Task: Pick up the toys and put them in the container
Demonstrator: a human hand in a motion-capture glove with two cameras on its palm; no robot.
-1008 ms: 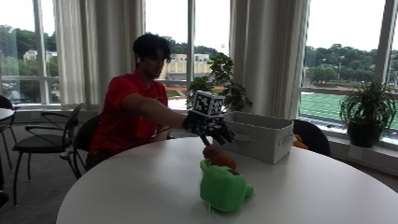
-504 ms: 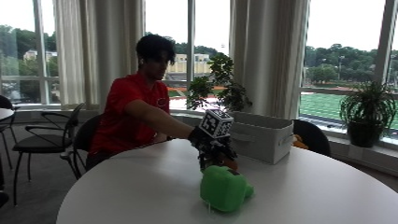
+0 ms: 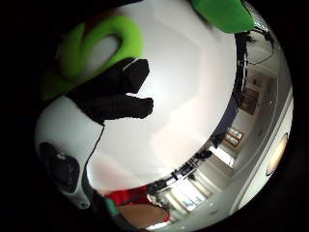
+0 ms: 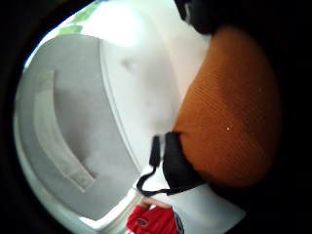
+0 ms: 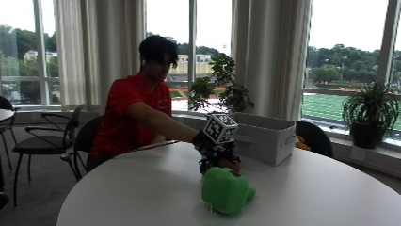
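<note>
While the grip (image 5: 216,157) clasps the orange toy (image 5: 230,165), green toy (image 5: 227,189) just beside — container (image 5: 263,137) behind.

A coarse-knit orange plush toy (image 4: 229,112) fills the black fabric-gloved right hand (image 5: 213,153) above a smooth, faintly glossy round white bench (image 5: 325,197). Nearby sit a soft matt green plush toy (image 5: 225,189) and a grey cloth-sided rectangular container (image 5: 263,137).

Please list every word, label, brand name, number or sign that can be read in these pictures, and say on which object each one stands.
None can be read.
The gray container, the green toy and the orange toy under the gloved right hand show no print.
The person's red shirt has a small chest mark, too blurred to read.
</note>
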